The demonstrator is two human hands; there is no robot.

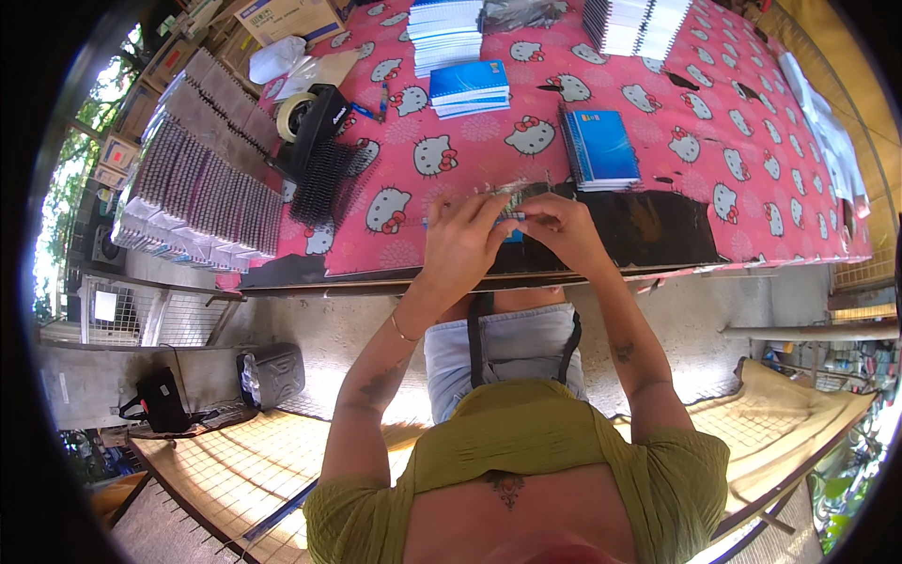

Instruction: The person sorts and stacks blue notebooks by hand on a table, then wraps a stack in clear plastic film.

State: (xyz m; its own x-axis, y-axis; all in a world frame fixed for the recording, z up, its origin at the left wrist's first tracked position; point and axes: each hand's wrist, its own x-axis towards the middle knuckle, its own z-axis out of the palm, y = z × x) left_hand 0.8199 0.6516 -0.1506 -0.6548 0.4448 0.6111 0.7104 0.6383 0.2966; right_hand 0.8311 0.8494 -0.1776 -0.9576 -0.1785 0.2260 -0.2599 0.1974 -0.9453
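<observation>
At the near edge of the table, my left hand point(458, 242) and my right hand point(561, 230) meet over a small blue-covered notebook point(513, 232). The fingers of both hands are bent and pinch along its far edge, where a thin strip of spiral binding seems to run. Most of this notebook is hidden under my fingers. Just beyond my right hand lies a short pile of blue spiral notebooks point(604, 148). Left of my hands, a heap of black binding coils point(326, 183) rests against a black tape dispenser point(315, 122).
Tall stacks of spiral-bound notebooks point(193, 183) fill the table's left side. Further back stand a low blue notebook stack point(469, 89), a white-edged stack point(444, 39) and upright bound books point(639, 26). A blue pen-like tool point(382, 101) lies near the dispenser. The pink tablecloth point(780, 179) is torn along the front.
</observation>
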